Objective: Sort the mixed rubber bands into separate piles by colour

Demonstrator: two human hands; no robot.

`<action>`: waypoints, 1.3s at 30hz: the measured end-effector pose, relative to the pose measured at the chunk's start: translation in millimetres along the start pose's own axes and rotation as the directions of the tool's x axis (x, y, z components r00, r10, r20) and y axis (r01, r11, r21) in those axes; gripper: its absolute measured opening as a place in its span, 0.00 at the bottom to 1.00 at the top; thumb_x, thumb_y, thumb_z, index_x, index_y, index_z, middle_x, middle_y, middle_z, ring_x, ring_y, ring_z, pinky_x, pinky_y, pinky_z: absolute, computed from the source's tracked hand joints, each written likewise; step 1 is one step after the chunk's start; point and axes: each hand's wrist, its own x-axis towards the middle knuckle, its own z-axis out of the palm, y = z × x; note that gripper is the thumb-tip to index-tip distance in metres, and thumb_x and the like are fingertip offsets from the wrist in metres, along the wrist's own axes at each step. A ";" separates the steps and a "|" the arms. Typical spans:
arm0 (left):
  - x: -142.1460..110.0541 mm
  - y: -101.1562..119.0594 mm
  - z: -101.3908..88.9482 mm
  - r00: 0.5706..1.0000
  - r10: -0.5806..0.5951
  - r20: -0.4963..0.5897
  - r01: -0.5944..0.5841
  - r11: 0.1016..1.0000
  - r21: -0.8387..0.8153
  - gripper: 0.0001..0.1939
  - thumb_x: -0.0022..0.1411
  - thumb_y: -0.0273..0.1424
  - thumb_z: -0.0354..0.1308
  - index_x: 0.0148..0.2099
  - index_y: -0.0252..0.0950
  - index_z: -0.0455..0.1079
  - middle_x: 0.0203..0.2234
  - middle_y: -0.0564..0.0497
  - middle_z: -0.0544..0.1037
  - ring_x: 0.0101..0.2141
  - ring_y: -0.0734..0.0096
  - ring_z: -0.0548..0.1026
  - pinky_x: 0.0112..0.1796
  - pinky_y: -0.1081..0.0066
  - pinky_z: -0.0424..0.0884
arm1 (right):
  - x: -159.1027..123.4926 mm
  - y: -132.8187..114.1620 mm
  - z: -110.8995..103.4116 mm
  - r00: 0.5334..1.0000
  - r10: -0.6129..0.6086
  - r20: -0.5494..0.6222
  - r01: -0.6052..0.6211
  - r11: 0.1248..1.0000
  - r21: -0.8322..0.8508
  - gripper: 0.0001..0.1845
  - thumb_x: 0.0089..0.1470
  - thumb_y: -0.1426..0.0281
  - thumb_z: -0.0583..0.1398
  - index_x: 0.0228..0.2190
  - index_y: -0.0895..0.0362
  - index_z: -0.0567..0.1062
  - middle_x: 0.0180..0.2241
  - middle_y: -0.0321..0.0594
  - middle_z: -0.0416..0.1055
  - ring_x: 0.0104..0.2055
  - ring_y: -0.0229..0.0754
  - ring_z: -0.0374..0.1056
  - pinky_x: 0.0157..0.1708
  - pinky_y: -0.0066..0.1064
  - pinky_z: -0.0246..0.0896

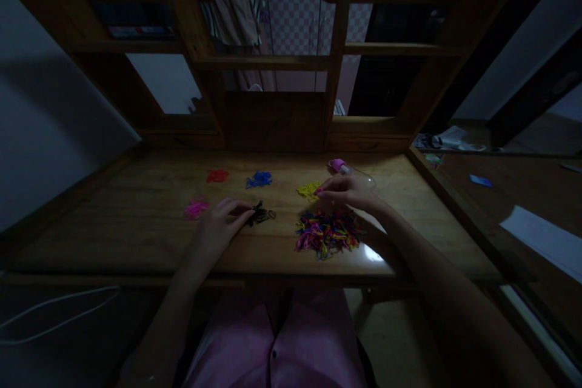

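My left hand [220, 222] reaches in from the left, its thumb and forefinger pinched at the edge of a small heap of black rubber bands [260, 214]. One loose band [271, 214] lies just right of that heap. Pinched fingertips of my right hand [348, 190] touch the right edge of the yellow rubber bands [308, 188]; the band between them is hard to see. Below this hand spreads a larger mixed heap of coloured rubber bands [327, 235]. Separate little heaps of blue [259, 179], red [217, 176] and pink rubber bands [196, 208] lie farther left.
Behind the right hand lies a clear bag-like item with a pink top [337, 165]. A wooden shelf unit [273, 63] rises along the desk's back edge. To the right, a lower brown surface holds white paper [543, 241] and a blue card [481, 180].
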 end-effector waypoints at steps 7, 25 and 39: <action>6.6 16.1 12.0 0.992 0.011 -0.122 -0.019 0.998 -0.061 0.13 0.61 0.40 0.60 0.44 0.40 0.76 0.39 0.50 0.75 0.38 0.66 0.76 0.43 0.66 0.73 | -2.3 -1.9 1.6 0.999 0.032 0.024 -0.032 0.999 0.020 0.16 0.54 0.56 0.64 0.34 0.57 0.82 0.27 0.42 0.76 0.25 0.36 0.65 0.21 0.28 0.55; 4.6 108.2 58.8 0.954 0.225 -0.197 -0.286 0.881 -0.378 0.08 0.60 0.24 0.62 0.41 0.38 0.79 0.34 0.50 0.79 0.36 0.72 0.77 0.39 0.73 0.74 | -8.7 -9.3 1.1 0.965 0.053 0.259 -0.091 0.986 0.138 0.16 0.51 0.60 0.66 0.38 0.57 0.83 0.28 0.43 0.79 0.23 0.36 0.64 0.21 0.28 0.54; -13.5 -73.1 -41.6 0.832 -0.482 -0.276 0.436 0.874 -0.213 0.14 0.53 0.37 0.66 0.42 0.37 0.77 0.33 0.52 0.82 0.36 0.64 0.79 0.37 0.66 0.76 | -3.9 -6.7 1.4 0.997 -0.015 0.080 -0.014 0.935 0.356 0.19 0.59 0.62 0.55 0.33 0.64 0.81 0.27 0.51 0.77 0.24 0.39 0.64 0.23 0.33 0.53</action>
